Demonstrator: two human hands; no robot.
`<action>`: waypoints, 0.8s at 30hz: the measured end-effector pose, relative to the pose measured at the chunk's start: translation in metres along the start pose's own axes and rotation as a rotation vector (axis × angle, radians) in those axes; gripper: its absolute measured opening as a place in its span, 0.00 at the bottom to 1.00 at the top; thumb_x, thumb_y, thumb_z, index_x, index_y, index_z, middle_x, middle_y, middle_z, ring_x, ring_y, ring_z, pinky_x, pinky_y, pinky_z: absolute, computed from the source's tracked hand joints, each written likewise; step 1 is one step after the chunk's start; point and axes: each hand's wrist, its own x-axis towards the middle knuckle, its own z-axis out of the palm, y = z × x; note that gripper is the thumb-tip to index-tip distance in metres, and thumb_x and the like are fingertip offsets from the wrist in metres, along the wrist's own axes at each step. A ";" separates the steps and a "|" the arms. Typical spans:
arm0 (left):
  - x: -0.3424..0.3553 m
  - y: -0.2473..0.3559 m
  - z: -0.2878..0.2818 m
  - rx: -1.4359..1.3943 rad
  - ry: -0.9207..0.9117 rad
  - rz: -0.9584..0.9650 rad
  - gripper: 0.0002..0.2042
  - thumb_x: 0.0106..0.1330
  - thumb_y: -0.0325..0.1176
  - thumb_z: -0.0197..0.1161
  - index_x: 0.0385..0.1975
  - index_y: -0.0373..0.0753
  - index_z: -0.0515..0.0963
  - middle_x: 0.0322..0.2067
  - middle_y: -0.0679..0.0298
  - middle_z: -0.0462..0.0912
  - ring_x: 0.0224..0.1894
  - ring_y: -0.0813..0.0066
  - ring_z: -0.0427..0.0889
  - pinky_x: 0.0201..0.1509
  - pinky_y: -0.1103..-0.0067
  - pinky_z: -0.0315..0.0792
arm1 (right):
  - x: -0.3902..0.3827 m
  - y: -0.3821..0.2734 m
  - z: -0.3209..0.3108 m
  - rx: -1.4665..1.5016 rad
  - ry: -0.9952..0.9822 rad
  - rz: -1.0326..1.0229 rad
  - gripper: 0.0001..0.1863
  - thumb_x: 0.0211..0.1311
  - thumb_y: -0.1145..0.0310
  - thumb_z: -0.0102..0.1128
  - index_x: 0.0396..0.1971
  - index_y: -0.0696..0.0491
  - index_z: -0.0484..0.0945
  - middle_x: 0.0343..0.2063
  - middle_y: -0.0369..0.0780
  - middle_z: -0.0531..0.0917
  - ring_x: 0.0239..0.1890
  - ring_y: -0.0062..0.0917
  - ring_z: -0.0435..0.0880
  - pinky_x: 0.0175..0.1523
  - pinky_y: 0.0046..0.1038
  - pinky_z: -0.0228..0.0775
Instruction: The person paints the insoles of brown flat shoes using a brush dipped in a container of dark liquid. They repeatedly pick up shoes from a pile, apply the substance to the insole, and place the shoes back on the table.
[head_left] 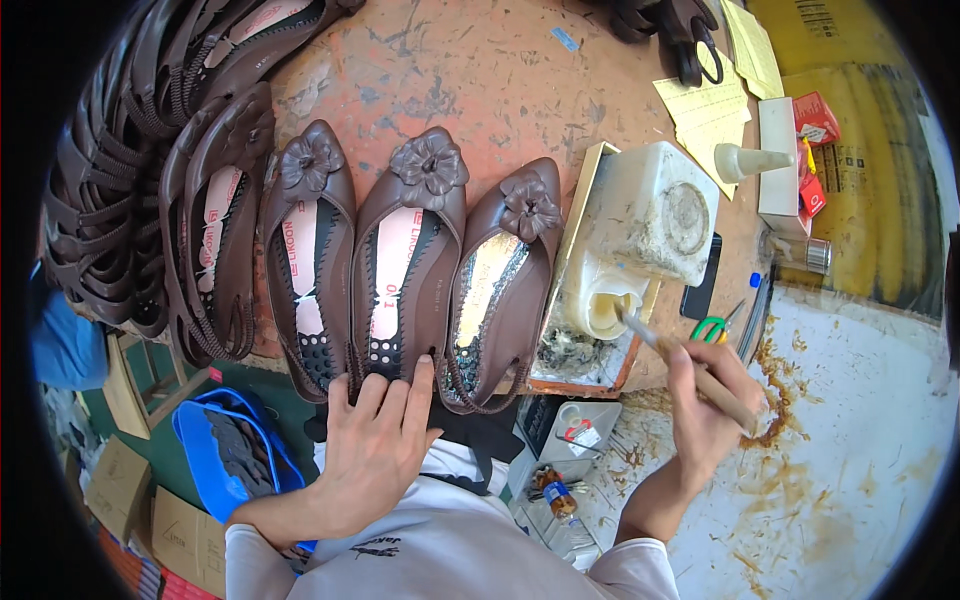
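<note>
Three brown shoes lie in a row before me, toes pointing away, each with a flower on its toe: the left shoe [318, 255], the middle shoe [440, 270] and the right shoe [512, 320]. The right shoe's insole looks wet and shiny; the other two show pink, dry-looking middles. My left hand [370, 455] rests with outstretched fingers at the heel of the middle shoe. A wooden-handled brush [722, 392] is gripped in my right hand [712, 400]. Its tip is at the mouth of a whitish, stained glue bottle [655, 215] with pale glue inside. The bristles are partly hidden by the rim.
A crusted tray [580, 375] holds the bottle. Stacked brown shoes [110, 190] crowd the left side. Beyond the bottle lie yellow paper slips [705, 115], a white nozzle [750, 162], a phone [702, 280] and green-handled scissors [712, 328]. A blue basket [205, 460] stands below the table.
</note>
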 end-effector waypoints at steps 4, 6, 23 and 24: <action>0.000 -0.002 -0.004 -0.024 0.024 -0.005 0.45 0.57 0.41 0.82 0.75 0.28 0.70 0.48 0.54 0.77 0.57 0.53 0.76 0.71 0.44 0.64 | -0.001 0.000 0.020 0.063 0.001 -0.082 0.07 0.60 0.80 0.76 0.39 0.60 0.93 0.27 0.42 0.90 0.24 0.27 0.82 0.33 0.29 0.74; 0.000 -0.002 -0.010 -0.057 0.064 -0.030 0.46 0.56 0.39 0.83 0.76 0.32 0.69 0.56 0.51 0.75 0.65 0.48 0.73 0.76 0.39 0.59 | -0.010 -0.002 0.007 0.145 0.055 0.027 0.06 0.59 0.81 0.77 0.37 0.60 0.93 0.26 0.42 0.90 0.25 0.28 0.84 0.34 0.27 0.75; -0.016 -0.036 -0.013 -0.126 0.147 -0.240 0.50 0.56 0.40 0.84 0.80 0.36 0.66 0.76 0.44 0.64 0.81 0.34 0.56 0.80 0.33 0.52 | -0.016 -0.040 -0.002 -0.150 0.118 -0.119 0.04 0.52 0.80 0.79 0.28 0.59 0.90 0.23 0.40 0.86 0.25 0.29 0.84 0.33 0.30 0.74; -0.016 -0.038 -0.013 -0.135 0.146 -0.238 0.50 0.56 0.40 0.84 0.80 0.36 0.66 0.75 0.45 0.65 0.81 0.34 0.57 0.80 0.34 0.53 | -0.015 -0.040 -0.003 -0.111 0.057 -0.071 0.04 0.53 0.79 0.79 0.28 0.59 0.90 0.23 0.40 0.87 0.25 0.29 0.83 0.33 0.30 0.73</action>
